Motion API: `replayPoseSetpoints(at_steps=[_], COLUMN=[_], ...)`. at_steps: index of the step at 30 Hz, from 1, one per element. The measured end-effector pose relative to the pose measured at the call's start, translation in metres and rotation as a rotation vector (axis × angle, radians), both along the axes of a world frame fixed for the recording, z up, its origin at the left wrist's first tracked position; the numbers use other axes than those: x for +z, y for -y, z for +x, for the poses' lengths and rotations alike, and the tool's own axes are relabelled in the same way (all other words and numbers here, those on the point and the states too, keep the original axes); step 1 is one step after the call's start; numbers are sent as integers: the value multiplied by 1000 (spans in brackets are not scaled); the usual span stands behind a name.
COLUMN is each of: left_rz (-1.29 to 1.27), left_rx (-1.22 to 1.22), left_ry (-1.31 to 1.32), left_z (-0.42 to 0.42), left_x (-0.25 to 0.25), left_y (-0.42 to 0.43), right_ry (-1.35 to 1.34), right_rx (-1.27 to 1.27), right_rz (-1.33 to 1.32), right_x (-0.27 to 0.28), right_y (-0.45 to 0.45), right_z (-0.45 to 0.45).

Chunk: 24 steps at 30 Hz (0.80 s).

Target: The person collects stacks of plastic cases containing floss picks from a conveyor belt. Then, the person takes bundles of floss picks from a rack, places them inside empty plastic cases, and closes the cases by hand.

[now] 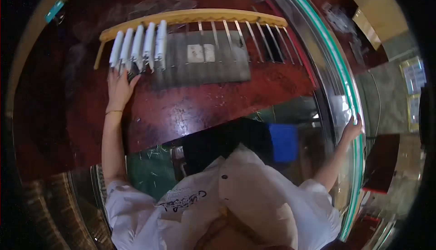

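My left hand [119, 86] reaches to the lower ends of several white rolled pieces [136, 48], its fingers stretched out and thumb apart. The white pieces sit side by side on thin metal rods below a yellow wooden bar [195, 16], at its left part. More bare metal rods [228, 34] stick out along the bar's right part. A small dark thing shows by my left thumb; I cannot make out what it is. My right hand [352, 129] is out at the green-and-white striped conveyor [339, 66] on the right. Blur hides whether its fingers hold anything.
The bar rests on a dark red table [154, 114]. Under the rods lies a grey sheet [177, 71] with two pale cards [201, 53] on it. A blue bin [284, 143] stands below the table's front edge. Cardboard boxes [390, 36] are beyond the conveyor.
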<state>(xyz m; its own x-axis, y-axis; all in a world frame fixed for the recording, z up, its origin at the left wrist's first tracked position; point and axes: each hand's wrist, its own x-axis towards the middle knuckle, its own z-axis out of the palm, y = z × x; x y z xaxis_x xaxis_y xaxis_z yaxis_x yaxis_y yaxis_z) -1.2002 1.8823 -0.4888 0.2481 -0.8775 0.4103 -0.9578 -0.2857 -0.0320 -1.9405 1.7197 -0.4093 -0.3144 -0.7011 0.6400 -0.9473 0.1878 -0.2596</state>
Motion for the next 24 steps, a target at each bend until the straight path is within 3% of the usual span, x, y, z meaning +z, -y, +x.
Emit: replayPoseSetpoints(at_steps=[1, 2, 5, 7, 8, 10, 11, 14, 19, 21, 22, 24], left_rz=[-33, -8, 50, 64, 60, 126, 95, 218, 370, -5, -2, -519], left_rx=[3, 23, 60, 90, 110, 91, 84, 68, -46, -149, -131, -73], left_ry=[49, -31, -202, -247, -247, -250, -258, -311, -320, -415, -422, -743], left_z=[-10, -24, -51, -64, -74, -91, -98, -124, -136, -132, -131, -133], left_x=[5, 13, 26, 22, 25, 32, 25, 43, 50, 47, 45, 37], left_y=[-8, -18, -42, -58, -67, -87, -98, -129, -167, -171, -169, -152], right_ry=[-23, 250, 742, 860, 1029, 1086, 1086, 1454, 1308, 1282, 1252, 1255], right_rx=[253, 391, 899, 1153, 1316, 1564, 1582, 1731, 1726, 1664, 1659, 1595], right_rz=[-142, -89, 200, 534, 632, 696, 706, 727, 642, 704, 726, 797], right_x=[-10, -13, -9, -5, -22, -20, -20, -10, -4, 8, 8, 9], right_y=[25, 38, 25, -1, -4, -23, -29, -47, -51, -55, -55, -59], right_z=[10, 63, 265, 366, 402, 468, 490, 528, 531, 531, 529, 525])
